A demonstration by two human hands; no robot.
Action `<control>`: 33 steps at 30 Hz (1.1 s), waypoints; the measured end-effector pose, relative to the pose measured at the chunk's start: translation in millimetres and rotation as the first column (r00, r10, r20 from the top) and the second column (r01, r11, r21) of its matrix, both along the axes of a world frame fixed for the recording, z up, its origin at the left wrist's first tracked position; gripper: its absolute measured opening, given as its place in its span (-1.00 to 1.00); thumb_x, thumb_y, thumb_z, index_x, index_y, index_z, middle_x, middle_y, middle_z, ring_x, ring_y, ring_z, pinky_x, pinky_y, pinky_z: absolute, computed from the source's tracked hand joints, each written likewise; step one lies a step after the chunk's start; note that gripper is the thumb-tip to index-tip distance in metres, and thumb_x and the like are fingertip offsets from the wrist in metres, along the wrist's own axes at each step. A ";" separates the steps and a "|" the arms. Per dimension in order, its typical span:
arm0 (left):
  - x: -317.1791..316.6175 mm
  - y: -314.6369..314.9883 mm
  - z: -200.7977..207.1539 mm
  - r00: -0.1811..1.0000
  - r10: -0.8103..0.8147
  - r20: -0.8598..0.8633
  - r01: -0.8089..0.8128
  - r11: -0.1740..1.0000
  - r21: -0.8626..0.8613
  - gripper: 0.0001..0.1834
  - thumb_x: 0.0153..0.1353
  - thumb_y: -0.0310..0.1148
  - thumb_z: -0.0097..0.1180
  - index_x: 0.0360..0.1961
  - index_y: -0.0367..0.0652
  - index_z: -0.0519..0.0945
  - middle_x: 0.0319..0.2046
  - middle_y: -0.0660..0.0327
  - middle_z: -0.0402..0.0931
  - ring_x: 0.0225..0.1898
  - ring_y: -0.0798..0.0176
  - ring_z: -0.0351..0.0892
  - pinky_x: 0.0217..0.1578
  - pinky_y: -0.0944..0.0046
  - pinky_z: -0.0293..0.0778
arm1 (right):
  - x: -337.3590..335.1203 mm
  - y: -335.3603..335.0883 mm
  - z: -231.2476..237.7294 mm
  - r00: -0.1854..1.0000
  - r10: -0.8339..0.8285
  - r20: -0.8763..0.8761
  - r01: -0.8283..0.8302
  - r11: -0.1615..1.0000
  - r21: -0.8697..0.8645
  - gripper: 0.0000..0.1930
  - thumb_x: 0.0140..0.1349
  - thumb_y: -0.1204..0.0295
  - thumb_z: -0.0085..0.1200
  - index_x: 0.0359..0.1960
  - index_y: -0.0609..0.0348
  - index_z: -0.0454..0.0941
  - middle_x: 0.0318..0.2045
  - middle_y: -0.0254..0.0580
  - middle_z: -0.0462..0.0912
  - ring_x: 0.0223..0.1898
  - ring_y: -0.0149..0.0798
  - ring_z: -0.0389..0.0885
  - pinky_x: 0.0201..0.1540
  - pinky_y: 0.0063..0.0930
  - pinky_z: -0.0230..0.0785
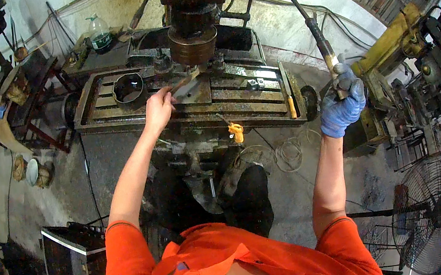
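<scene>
My bare left hand (159, 110) is closed around the handle of a brush (183, 82), whose pale tip reaches under the machine's spindle head (193, 43). Below it lies the slotted machine table (250, 106), dark with oil or grime. Just left of the brush stands a round pot (129, 89) with dark contents. In a blue glove, my right hand (342, 99) wraps around the lower end of a long lever (322, 42) that slants down from the machine. A small pale metal block (256, 83) sits on the right part of the table.
A yellow-handled tool (291, 105) lies along the table's right end. Another yellow handle (236, 132) juts from the front edge. A pedestal fan (440, 211) stands at lower right, coiled cable (289, 155) on the floor, and a large plastic bottle (99, 34) on the back-left bench.
</scene>
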State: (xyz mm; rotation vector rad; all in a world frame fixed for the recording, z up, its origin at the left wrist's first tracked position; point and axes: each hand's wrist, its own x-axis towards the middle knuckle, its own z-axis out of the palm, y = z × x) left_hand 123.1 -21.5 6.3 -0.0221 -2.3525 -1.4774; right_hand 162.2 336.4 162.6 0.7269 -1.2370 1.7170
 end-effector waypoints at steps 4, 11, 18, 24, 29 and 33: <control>-2.5 0.2 -5.5 1.000 0.022 0.012 -0.023 1.000 0.016 -0.73 0.17 -0.43 -0.13 -0.15 -0.34 0.46 -0.58 0.10 0.52 -0.63 0.26 0.52 -0.55 0.28 0.41 | 1.5 1.1 -3.9 0.998 0.049 0.046 -0.047 0.998 -0.038 -0.72 0.09 0.27 -0.02 -0.58 0.26 0.43 -0.41 -0.07 0.51 -0.35 -0.28 0.40 0.05 -0.32 0.10; 1.4 6.1 3.4 1.000 0.000 0.015 -0.001 0.998 0.065 -0.71 0.19 -0.36 -0.13 -0.15 -0.34 0.47 -0.58 0.11 0.52 -0.67 0.31 0.48 -0.58 0.30 0.38 | 9.5 2.2 10.7 0.994 0.018 0.111 -0.010 0.997 -0.070 -0.70 0.10 0.25 -0.01 -0.49 0.31 0.47 -0.39 -0.08 0.53 -0.36 -0.30 0.41 -0.02 -0.39 0.15; -5.8 5.6 -1.5 0.999 -0.012 0.045 0.007 0.993 0.120 -0.69 0.21 -0.32 -0.12 -0.15 -0.34 0.47 -0.60 0.15 0.49 -0.72 0.38 0.42 -0.65 0.35 0.34 | 15.7 -3.8 30.1 0.971 -0.168 0.172 0.174 0.985 -0.019 -0.66 0.11 0.24 -0.06 -0.35 0.33 0.55 -0.42 -0.24 0.57 -0.41 -0.40 0.43 -0.29 -0.53 0.24; -10.6 5.1 -2.3 0.999 -0.024 0.027 0.021 0.994 0.109 -0.70 0.21 -0.33 -0.11 -0.15 -0.33 0.47 -0.60 0.16 0.48 -0.73 0.41 0.39 -0.66 0.37 0.33 | 9.5 0.8 43.6 0.985 -0.166 0.046 0.165 0.986 0.021 -0.72 0.11 0.31 -0.04 -0.39 0.33 0.55 -0.40 -0.15 0.60 -0.36 -0.35 0.48 -0.22 -0.51 0.28; -18.5 3.5 -9.2 1.000 -0.021 0.009 0.020 0.992 0.127 -0.71 0.21 -0.34 -0.11 -0.16 -0.35 0.46 -0.58 0.23 0.46 -0.72 0.50 0.30 -0.71 0.45 0.24 | 10.6 2.5 58.6 0.982 -0.184 -0.039 0.185 0.982 0.045 -0.74 0.05 0.37 -0.07 -0.34 0.32 0.55 -0.36 -0.13 0.60 -0.33 -0.32 0.52 -0.19 -0.46 0.33; -23.8 3.0 -13.3 1.000 -0.001 0.009 0.000 0.994 0.105 -0.72 0.19 -0.34 -0.11 -0.20 -0.32 0.49 -0.61 0.16 0.48 -0.72 0.37 0.41 -0.65 0.34 0.33 | 2.4 9.0 72.0 0.943 -0.327 -0.053 0.329 0.944 0.032 -0.65 0.01 0.29 -0.01 -0.26 0.31 0.55 -0.36 -0.13 0.60 -0.33 -0.31 0.54 -0.20 -0.47 0.36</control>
